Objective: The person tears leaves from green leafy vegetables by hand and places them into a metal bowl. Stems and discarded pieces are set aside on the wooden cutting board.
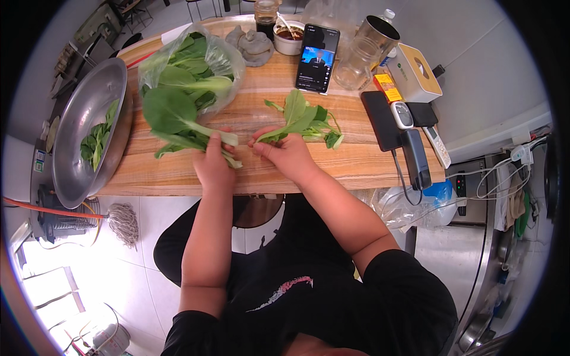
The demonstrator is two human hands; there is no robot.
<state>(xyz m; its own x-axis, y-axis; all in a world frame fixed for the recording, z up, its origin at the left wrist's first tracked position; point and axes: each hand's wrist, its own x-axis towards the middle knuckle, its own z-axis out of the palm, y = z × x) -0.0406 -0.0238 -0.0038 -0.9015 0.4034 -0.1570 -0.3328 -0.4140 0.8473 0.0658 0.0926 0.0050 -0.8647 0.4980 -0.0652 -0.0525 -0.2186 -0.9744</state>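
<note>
My left hand (216, 162) grips a bunch of leafy greens (171, 111) by its pale stalks, the broad leaves pointing away to the left. Held in the fingers of my right hand (285, 153) is a single green leaf (294, 113). Just beyond that hand, a small heap of loose leaves and stems (323, 127) lies on the wooden tabletop (262, 178). A clear plastic bag (229, 66) full of more greens stands behind my left hand. At the far left, a large metal basin (73, 133) leans with some greens (95, 142) inside.
A smartphone (317, 58) stands upright at the back, near a white bowl of dark sauce (288, 44) and a clear glass jug (356, 66). Along the right side lie a black phone (381, 120), a power bank (416, 158) with a cable, a remote control (437, 147) and a tissue box (414, 73).
</note>
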